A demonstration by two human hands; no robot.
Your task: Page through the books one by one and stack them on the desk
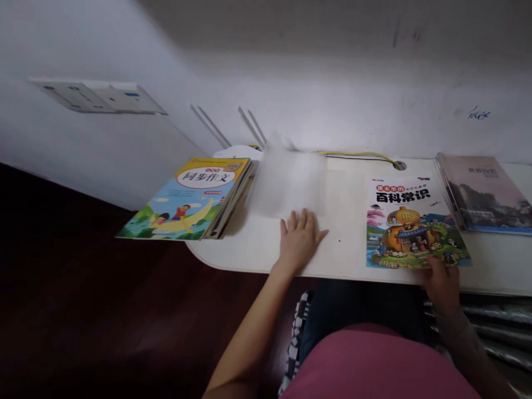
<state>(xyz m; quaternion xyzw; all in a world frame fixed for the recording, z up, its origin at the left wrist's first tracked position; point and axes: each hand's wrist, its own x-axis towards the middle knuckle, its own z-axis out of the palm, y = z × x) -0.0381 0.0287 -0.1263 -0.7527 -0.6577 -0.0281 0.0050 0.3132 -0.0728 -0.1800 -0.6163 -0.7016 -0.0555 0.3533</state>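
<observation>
My left hand (300,241) lies on the white table (344,244) with its fingers spread. Its fingertips are at the near edge of a pale, see-through sheet (291,183), which looks like plastic; its far part is blurred. At the table's front edge my right hand (444,285) grips the lower right corner of a colourful book (411,227) with a gourd-shaped house on its cover. The thumb shows on top of that cover, and the other fingers are mostly hidden.
A stack of books with a yellow and blue cover (191,194) overhangs the table's left end. To the right lies a pile topped by a pinkish-grey book (486,188). A yellow cable (361,153) runs along the wall into a round hole (399,165). Wall sockets (97,97) are at upper left.
</observation>
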